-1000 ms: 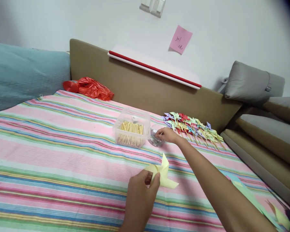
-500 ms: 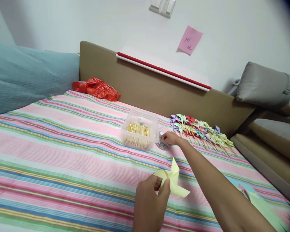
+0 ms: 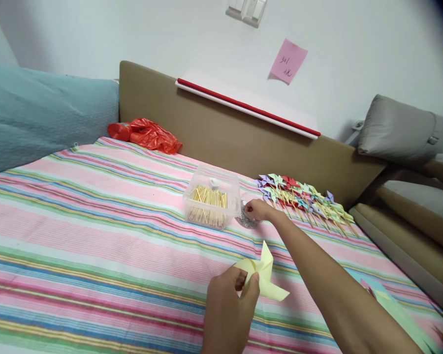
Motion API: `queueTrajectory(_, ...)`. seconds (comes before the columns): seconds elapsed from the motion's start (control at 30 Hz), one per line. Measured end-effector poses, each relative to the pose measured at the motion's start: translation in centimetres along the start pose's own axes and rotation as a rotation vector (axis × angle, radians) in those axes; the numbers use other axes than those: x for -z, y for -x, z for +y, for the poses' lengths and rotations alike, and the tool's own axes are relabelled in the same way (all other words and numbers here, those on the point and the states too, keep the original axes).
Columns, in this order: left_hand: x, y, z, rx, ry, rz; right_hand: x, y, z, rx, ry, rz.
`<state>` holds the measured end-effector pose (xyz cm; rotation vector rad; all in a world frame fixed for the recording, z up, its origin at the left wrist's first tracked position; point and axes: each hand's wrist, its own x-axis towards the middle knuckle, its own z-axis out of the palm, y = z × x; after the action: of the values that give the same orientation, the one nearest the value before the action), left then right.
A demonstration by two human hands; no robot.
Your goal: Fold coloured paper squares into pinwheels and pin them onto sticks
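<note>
My left hand (image 3: 231, 305) pinches a pale yellow paper pinwheel (image 3: 268, 282) at its folded centre, holding it above the striped sheet. Farther forward, my right hand (image 3: 258, 210) is at a small clear container of tiny silvery pieces (image 3: 246, 220), its fingers drawn together over it. Whatever lies between those fingertips is too small to make out. Just left of that container stands a clear plastic box (image 3: 192, 206) with many short wooden sticks (image 3: 208, 204) inside.
Finished pinwheels on sticks (image 3: 306, 199) lie in a pile by the brown headboard (image 3: 221, 132). A red plastic bag (image 3: 151, 135) rests at the back left. Pale green paper (image 3: 402, 314) lies beyond my right forearm. Grey cushions (image 3: 402, 130) border the right side.
The view has shifted very slightly. My left hand still pinches the pinwheel, and my right hand stays at the small container with little visible movement.
</note>
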<state>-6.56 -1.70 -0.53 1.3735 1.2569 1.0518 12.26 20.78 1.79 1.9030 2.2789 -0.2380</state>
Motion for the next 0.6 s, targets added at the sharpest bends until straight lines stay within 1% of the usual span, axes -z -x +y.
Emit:
queueTrajectory(0.1,0.2,-0.1,0.1,-0.009,0.0,0.018,1.3,0.9,0.1,0.008,0.016,0.068)
queueTrajectory(0.17,0.2,-0.2,0.3,-0.009,0.005,0.027,2.2,2.5,0.4,0.011,0.02,0.131)
queueTrajectory(0.23,0.1,-0.3,0.6,-0.009,0.031,0.012,2.8,5.3,1.3,0.014,0.013,0.193)
queueTrajectory(0.3,-0.2,-0.4,0.8,-0.012,0.04,-0.008,2.4,9.1,2.6,0.02,-0.003,0.226)
queueTrajectory(0.37,-0.4,-0.4,0.9,-0.025,0.032,-0.019,1.0,13.4,4.2,0.014,-0.023,0.205)
queueTrajectory(0.47,-0.2,-0.2,0.4,-0.044,0.022,-0.055,-2.5,19.4,6.4,-0.053,-0.046,0.149)
queueTrajectory(0.53,0.2,-0.2,-0.4,-0.041,0.024,-0.082,-4.8,22.4,7.3,-0.111,-0.065,0.149)
queueTrajectory(0.6,0.7,-0.3,-1.3,-0.033,0.03,-0.101,-6.5,24.4,7.7,-0.153,-0.095,0.177)
